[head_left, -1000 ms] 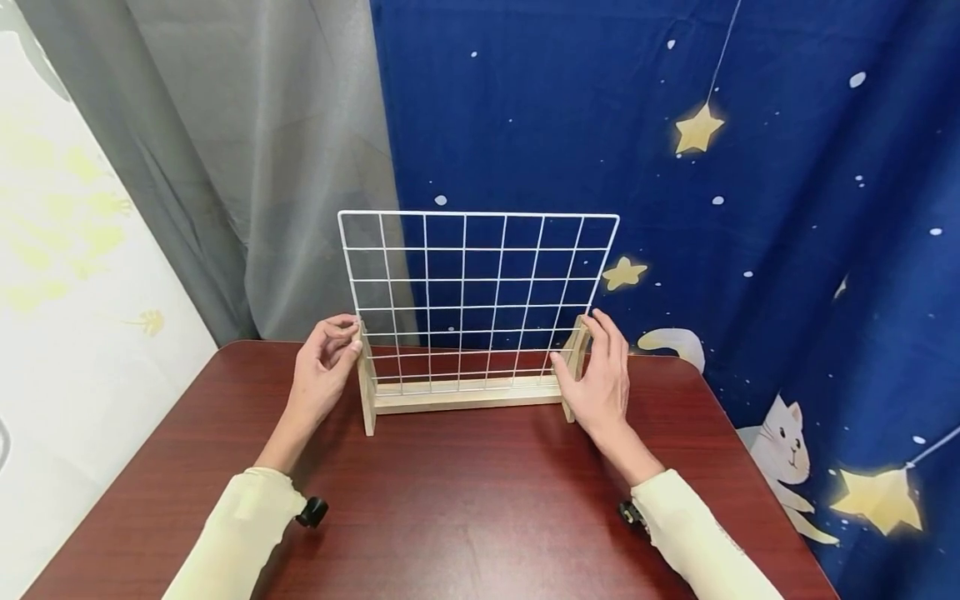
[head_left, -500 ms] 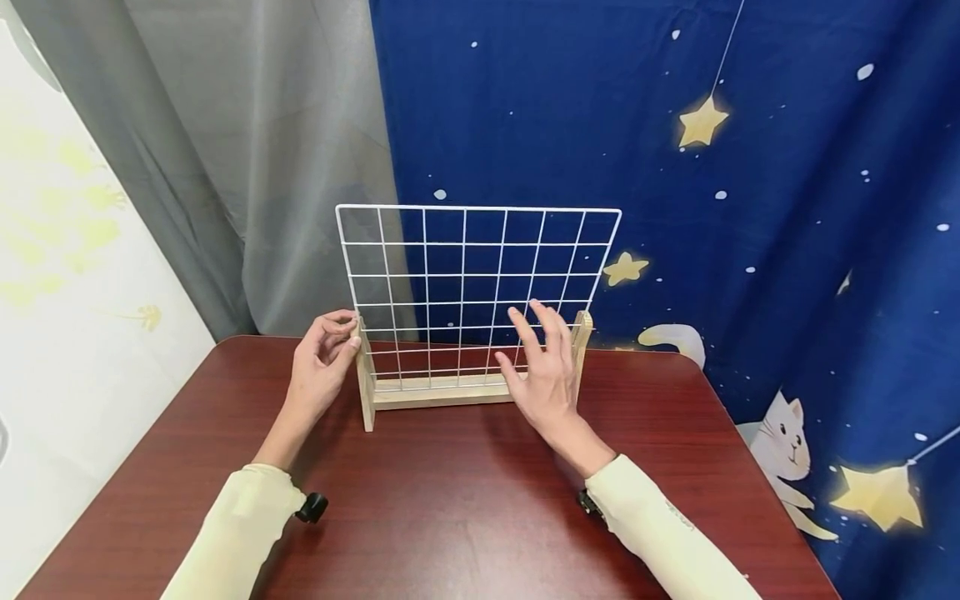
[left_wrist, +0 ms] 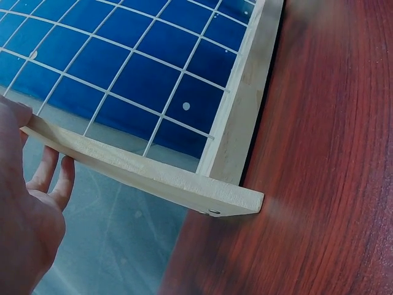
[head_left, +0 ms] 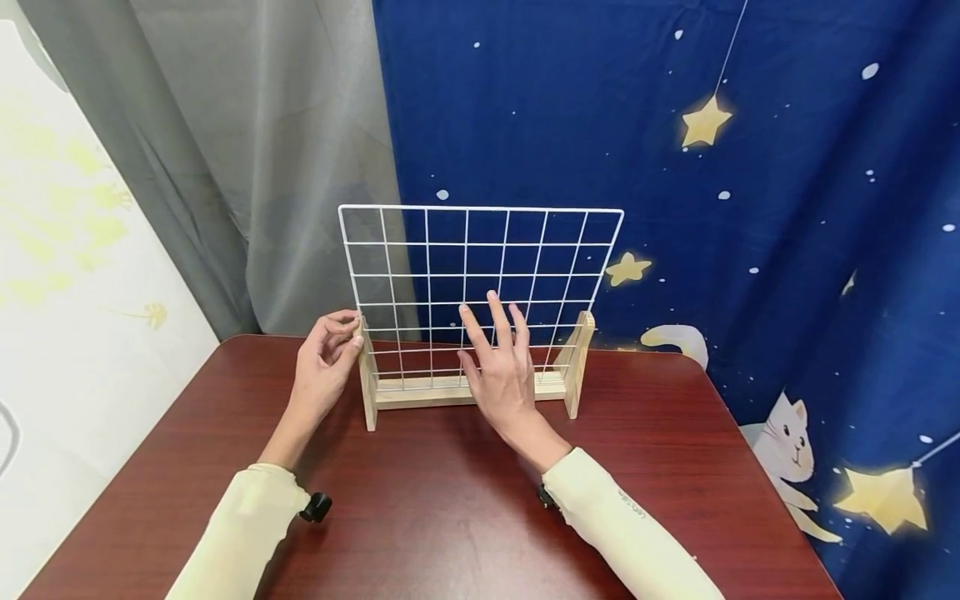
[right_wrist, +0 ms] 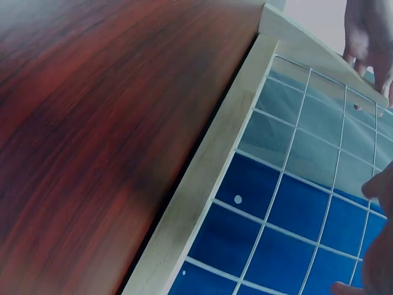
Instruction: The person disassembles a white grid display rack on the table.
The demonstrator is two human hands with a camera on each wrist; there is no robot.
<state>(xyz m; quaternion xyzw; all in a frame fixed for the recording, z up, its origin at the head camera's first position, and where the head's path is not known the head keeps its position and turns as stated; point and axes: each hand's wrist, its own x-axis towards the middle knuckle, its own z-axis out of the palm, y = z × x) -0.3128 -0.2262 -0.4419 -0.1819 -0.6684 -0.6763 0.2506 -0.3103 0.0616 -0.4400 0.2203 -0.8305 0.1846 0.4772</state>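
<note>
A white wire grid panel (head_left: 525, 208) stands upright in a wooden stand, whose crossbar (head_left: 420, 398) lies low between two side posts. My left hand (head_left: 317, 375) pinches the upper end of the left side post (head_left: 368, 396). The left wrist view shows fingers behind that post (left_wrist: 135, 169) and part of the hand (left_wrist: 27, 215) at its tip. My right hand (head_left: 504, 379) is in front of the grid's middle with its fingers spread, overlapping the wires and part of the crossbar. No hand is at the right side post (head_left: 579, 358).
The stand is near the back of a dark red wooden table (head_left: 420, 508). Behind it hang a grey curtain (head_left: 322, 125) and a blue star-patterned curtain (head_left: 540, 100). A white patterned surface (head_left: 67, 333) borders the table's left side.
My right hand has let go of the right side post and moved left to the grid's middle, fingers spread. My left hand keeps its hold on the left post; the stand stays put.
</note>
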